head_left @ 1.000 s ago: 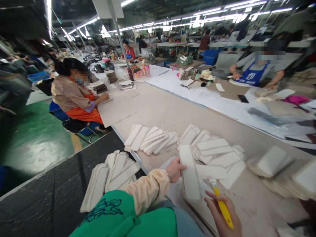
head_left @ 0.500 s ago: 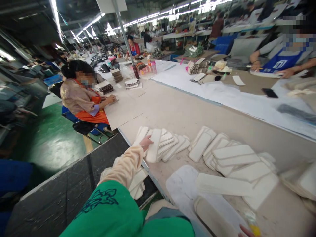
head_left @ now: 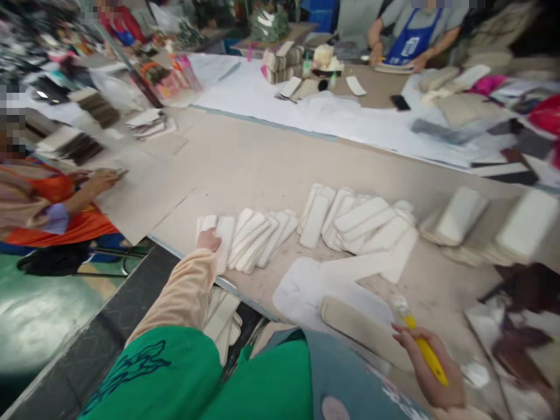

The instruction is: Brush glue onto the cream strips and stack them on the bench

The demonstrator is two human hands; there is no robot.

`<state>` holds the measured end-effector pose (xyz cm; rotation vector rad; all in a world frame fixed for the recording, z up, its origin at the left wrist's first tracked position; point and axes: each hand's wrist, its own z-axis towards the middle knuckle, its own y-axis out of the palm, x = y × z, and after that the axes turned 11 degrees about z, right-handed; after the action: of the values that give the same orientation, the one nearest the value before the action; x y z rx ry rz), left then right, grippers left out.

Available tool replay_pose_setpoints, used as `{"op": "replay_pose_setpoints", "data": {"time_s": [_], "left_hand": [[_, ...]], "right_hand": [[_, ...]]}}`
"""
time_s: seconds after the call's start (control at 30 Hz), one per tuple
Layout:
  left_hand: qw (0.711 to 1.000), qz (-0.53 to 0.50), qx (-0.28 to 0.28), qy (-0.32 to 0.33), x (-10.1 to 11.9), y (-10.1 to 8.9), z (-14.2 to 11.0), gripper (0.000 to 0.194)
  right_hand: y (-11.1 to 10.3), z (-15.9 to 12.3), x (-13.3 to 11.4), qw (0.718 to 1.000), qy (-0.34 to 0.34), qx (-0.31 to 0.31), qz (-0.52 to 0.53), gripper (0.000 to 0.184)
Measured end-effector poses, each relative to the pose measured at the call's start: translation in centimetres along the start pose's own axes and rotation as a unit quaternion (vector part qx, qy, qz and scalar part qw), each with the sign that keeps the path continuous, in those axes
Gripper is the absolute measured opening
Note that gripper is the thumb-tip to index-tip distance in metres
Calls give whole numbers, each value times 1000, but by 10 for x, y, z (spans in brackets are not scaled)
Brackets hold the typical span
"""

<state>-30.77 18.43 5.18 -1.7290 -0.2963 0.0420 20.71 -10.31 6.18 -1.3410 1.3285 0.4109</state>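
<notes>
My left hand point(head_left: 209, 239) reaches to the left end of a row of white rounded strips, its fingers closed at the edge of one white strip point(head_left: 225, 245). Beside that strip, several more white strips point(head_left: 251, 236) lie fanned out, overlapping. My right hand point(head_left: 433, 364), near the front edge, is wrapped around a brush with a yellow handle point(head_left: 429, 353). Its pale bristle end points away from me, above a long beige strip point(head_left: 363, 329). A white sheet point(head_left: 295, 286) lies under part of that strip.
More white strips point(head_left: 363, 221) are heaped mid-table, with two thicker stacks point(head_left: 461, 216) to the right. Dark scraps point(head_left: 525, 350) lie at the right edge. A co-worker in an orange apron point(head_left: 56, 181) sits left; another in a blue apron point(head_left: 409, 44) works across the table.
The view has swung right and down, bringing my right hand and the brush fully into sight. My left hand remains by the strip at the left end of the row.
</notes>
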Motion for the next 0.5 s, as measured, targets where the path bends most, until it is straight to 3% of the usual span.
{"op": "replay_pose_setpoints", "data": {"time_s": [0.1, 0.17, 0.23, 0.3, 0.4, 0.5], "left_hand": [[999, -2, 1, 48, 35, 26, -22, 41], [989, -27, -34, 141, 72, 50, -57, 40], [941, -89, -75, 318, 114, 76, -101, 45], [891, -117, -113, 423, 155, 100, -144, 63], [853, -107, -165, 484, 202, 126, -185, 93], [840, -72, -191, 504, 226, 138, -197, 102]], "right_hand": [[-7, -11, 4, 997, 34, 47, 50, 32], [-8, -17, 12, 993, 25, 58, 102, 31], [-6, -21, 22, 986, 16, 30, 162, 32], [0, -24, 30, 978, 24, -11, 208, 34], [13, -26, 32, 970, 47, -52, 234, 34], [28, -24, 24, 970, 56, -102, 212, 33]]}}
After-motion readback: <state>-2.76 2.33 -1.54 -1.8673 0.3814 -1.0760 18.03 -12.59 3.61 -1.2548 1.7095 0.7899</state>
